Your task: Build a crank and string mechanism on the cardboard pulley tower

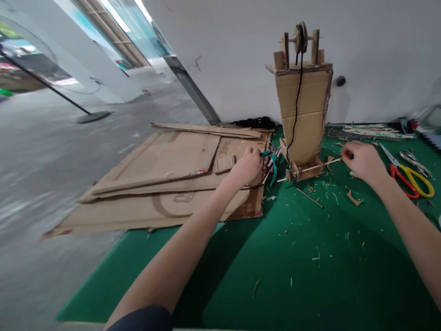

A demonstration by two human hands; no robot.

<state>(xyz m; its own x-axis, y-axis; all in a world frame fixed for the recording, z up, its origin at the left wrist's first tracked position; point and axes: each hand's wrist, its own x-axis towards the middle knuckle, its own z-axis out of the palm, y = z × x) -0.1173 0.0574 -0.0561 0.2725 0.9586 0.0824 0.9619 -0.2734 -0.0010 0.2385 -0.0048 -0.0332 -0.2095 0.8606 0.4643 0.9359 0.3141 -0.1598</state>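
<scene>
**Hands at a cardboard tower with a thin stick through its base**

A tall, tapering cardboard tower stands upright near the back of a green desk. Ribbed brown card forms its front; a round pulley wheel on top carries a limp black cord. A slim, pale wooden stick crosses its shallow, box-like base and juts out both sides.

The left hand is curled on a smooth teal handle of the pliers, beside the base. The right hand appears to pinch the stick's far end.

A sideways pull could snap the stick or tear the soft card; a knock from the pliers might tip the narrow tower. The cord, hanging close to the pliers, could snag.
</scene>
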